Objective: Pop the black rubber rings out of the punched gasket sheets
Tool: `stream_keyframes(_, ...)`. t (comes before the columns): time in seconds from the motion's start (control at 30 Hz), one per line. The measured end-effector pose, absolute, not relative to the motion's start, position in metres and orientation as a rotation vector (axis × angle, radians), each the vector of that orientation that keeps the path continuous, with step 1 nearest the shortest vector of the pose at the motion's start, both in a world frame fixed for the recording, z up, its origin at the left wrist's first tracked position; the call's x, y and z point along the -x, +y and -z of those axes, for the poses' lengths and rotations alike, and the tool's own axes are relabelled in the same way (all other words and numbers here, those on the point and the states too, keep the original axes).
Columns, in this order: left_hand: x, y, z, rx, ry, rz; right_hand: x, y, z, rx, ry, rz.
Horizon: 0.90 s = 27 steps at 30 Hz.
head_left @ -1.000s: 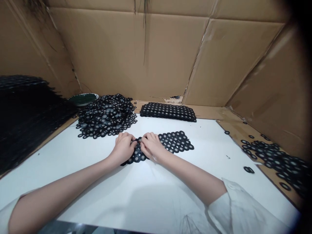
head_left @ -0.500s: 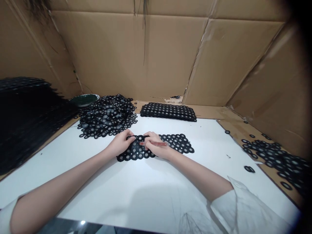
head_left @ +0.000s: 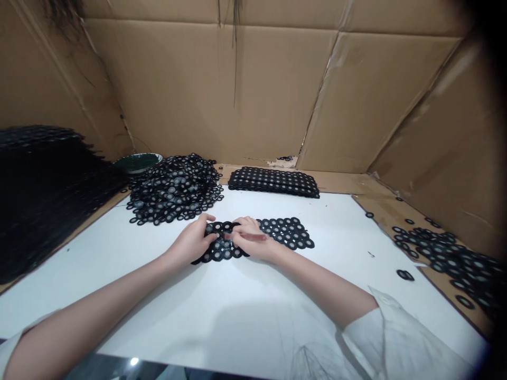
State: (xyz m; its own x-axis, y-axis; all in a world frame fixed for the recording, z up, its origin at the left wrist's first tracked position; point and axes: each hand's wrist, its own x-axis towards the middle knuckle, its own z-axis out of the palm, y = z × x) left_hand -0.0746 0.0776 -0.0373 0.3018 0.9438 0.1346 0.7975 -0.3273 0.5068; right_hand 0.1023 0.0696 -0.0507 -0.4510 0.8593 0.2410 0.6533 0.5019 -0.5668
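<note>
Working a black sheet of joined rings (head_left: pixel 277 232) flat on the white table (head_left: pixel 237 316), mid-table, just in front of both hands. Left hand (head_left: pixel 193 241) rests on the sheet's left end, fingers curled down onto the rings, thumb side toward the middle; looks like pressing more than gripping, can't tell if anything is pinched underneath. Right hand (head_left: pixel 250 240) sits on the sheet next to it, fingers closed around a thin reddish tool (head_left: pixel 253 237) lying along the fingers, its tip pointing left toward the left hand's fingertips. The 2 hands nearly touch over the sheet's left part; the right part of the sheet lies uncovered. Behind the left hand: loose pile of rings (head_left: pixel 174 187), near but not touching the sheet. Green dish (head_left: pixel 138 161) at the pile's far left edge. Neat stack of ring sheets (head_left: pixel 273 181) at the table's back edge. Dark heap (head_left: pixel 39 190) fills the far left. More loose rings scattered on cardboard at right (head_left: pixel 447 258), well apart from the hands. Cardboard walls (head_left: pixel 198 89) enclose the bench. White sleeve (head_left: pixel 396 338) on the right forearm.
</note>
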Motion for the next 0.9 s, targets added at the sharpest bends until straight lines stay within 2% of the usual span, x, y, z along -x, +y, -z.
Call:
stream_keyframes(0.07,0.078,0.083,0.035,-2.329,1.573,-0.504,-0.105,0.068,0.044,1.262,-2.224,-0.705)
stream_keyframes(0.17,0.077,0.085,0.033,-2.400,1.572,-0.496,-0.106,0.064,0.040,1.239,-2.201,-0.750)
stream_keyframes(0.3,0.076,0.083,0.032,-2.333,1.549,-0.575,-0.102,0.063,0.047,1.230,-2.168,-0.642)
stream_keyframes(0.5,0.084,0.085,0.034,-2.115,1.375,-0.480,-0.099,0.065,0.059,1.198,-2.185,-0.513)
stream_keyframes(0.73,0.072,0.060,0.034,-2.111,1.535,-0.625,-0.088,0.057,0.064,1.189,-2.181,-0.174)
stream_keyframes(0.9,0.084,0.071,0.028,-2.155,1.439,-0.516,-0.089,0.061,0.063,1.209,-2.143,-0.353)
